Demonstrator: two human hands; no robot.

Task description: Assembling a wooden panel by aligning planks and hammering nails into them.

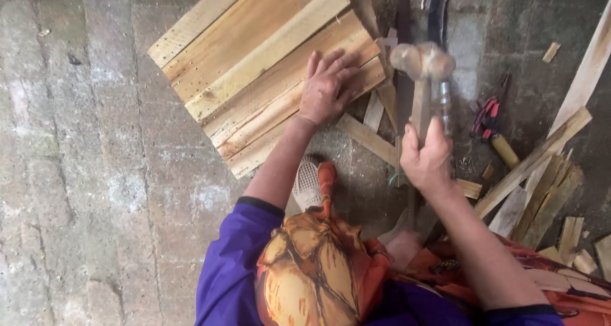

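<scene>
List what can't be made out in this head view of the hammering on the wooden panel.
- Hammer: the head is motion-blurred, so its face and any nail under it cannot be seen.
- Hammer handle: the lower part is hidden inside the right hand.
- Wooden panel: the left hand covers its right edge, and the top corner is cut off by the frame.
- Pliers: the jaws are dark and too small to read.

Boards [267,65]: pale yellow-tan wood, brown grain streaks. Floor [83,173]: grey stone, whitish patches. Sleeve [232,262]: purple. Cloth [318,269]: orange with dark line pattern. Pliers [487,119]: red and black handles. Hammer [423,65]: blurred, tan handle.
</scene>
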